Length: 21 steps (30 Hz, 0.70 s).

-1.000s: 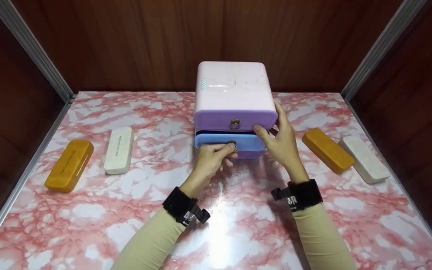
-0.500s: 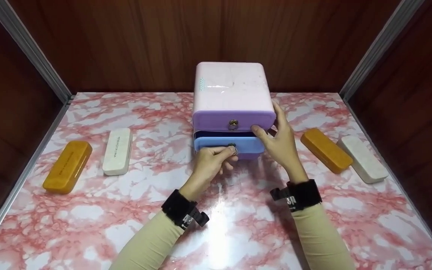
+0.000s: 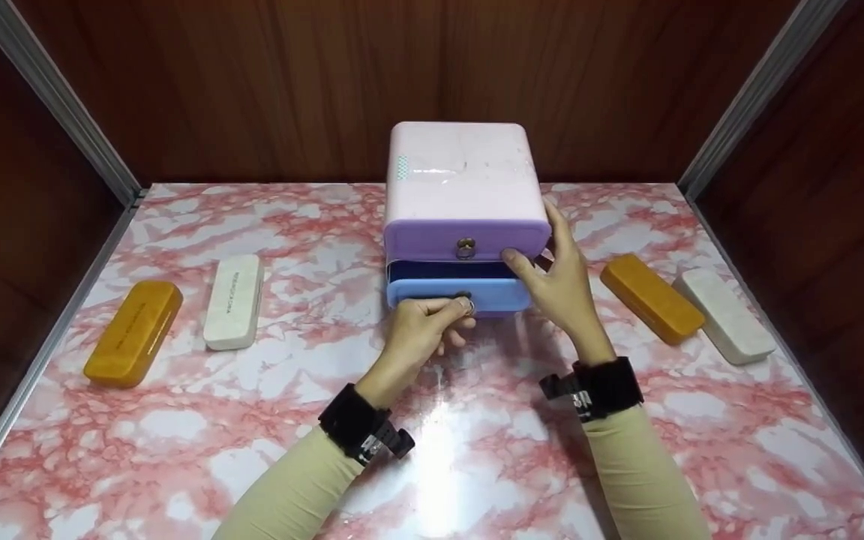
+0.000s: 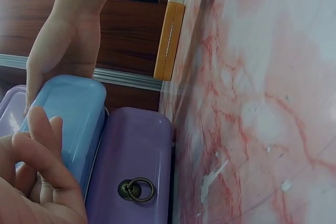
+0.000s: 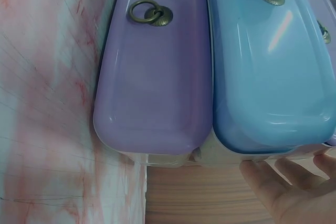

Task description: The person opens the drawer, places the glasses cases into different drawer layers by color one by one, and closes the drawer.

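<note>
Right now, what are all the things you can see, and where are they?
Drawer box: one, pink, at the back middle of the table.
Purple drawers: two, one above and one below the blue drawer.
Blue drawer: one, middle, pulled partly out.
Yellow cases: two, one far left, one right.
White cases: two, one left, one far right.
Table: one, pink marble.
Left hand: pinches the blue drawer's ring.
Right hand: holds the box's right side.

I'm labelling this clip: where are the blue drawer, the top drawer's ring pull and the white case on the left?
blue drawer [image 3: 503, 294], head view, front panel.
ring pull [image 3: 466, 247], head view, ring.
white case [image 3: 234, 300], head view, lid middle.
</note>
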Motion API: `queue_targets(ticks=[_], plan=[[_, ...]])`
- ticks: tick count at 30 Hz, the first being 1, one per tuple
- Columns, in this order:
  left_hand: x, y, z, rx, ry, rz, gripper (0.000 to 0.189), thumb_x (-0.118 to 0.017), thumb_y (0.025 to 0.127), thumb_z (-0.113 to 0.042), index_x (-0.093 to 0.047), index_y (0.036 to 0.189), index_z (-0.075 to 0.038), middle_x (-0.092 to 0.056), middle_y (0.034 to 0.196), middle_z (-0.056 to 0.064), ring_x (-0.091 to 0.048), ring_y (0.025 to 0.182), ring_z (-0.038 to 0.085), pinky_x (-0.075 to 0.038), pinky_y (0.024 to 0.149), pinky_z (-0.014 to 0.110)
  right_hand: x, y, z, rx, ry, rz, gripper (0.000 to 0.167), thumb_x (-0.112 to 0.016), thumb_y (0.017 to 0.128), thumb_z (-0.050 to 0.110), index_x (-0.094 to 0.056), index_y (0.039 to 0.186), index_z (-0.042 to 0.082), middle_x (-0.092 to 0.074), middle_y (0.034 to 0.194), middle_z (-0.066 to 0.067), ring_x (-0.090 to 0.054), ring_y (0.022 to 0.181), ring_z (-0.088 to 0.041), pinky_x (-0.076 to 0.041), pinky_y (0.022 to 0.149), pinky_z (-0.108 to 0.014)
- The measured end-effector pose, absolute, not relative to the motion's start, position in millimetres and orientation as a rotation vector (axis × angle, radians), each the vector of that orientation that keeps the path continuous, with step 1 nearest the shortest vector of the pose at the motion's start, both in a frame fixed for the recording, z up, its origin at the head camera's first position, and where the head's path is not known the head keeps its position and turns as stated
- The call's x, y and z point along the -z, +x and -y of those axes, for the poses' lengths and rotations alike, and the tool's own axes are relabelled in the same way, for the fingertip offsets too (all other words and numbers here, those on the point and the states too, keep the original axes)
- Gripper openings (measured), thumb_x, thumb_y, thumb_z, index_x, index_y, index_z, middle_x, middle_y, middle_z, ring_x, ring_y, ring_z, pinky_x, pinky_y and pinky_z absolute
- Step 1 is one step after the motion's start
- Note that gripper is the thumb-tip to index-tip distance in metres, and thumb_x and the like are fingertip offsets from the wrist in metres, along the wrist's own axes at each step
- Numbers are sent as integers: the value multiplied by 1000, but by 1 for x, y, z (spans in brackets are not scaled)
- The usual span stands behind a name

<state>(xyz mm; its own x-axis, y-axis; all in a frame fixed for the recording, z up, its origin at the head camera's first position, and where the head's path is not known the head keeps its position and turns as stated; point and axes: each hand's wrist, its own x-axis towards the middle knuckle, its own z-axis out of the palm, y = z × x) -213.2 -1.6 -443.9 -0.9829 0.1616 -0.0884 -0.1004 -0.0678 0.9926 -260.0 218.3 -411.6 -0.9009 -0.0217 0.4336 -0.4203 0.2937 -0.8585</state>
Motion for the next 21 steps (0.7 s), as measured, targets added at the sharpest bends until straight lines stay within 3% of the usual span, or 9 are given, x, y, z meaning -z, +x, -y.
queue_targets(ticks=[21], plan=[[443, -202, 7, -2137, 95, -2041, 25, -76, 100, -28, -84, 105, -5, -81, 87, 9, -66, 55, 6, -42, 42, 17, 411, -259, -218, -1604, 394, 2252, 85, -82, 96, 27, -35, 165, 16, -54, 149, -10, -61, 132, -29, -53, 112, -49]])
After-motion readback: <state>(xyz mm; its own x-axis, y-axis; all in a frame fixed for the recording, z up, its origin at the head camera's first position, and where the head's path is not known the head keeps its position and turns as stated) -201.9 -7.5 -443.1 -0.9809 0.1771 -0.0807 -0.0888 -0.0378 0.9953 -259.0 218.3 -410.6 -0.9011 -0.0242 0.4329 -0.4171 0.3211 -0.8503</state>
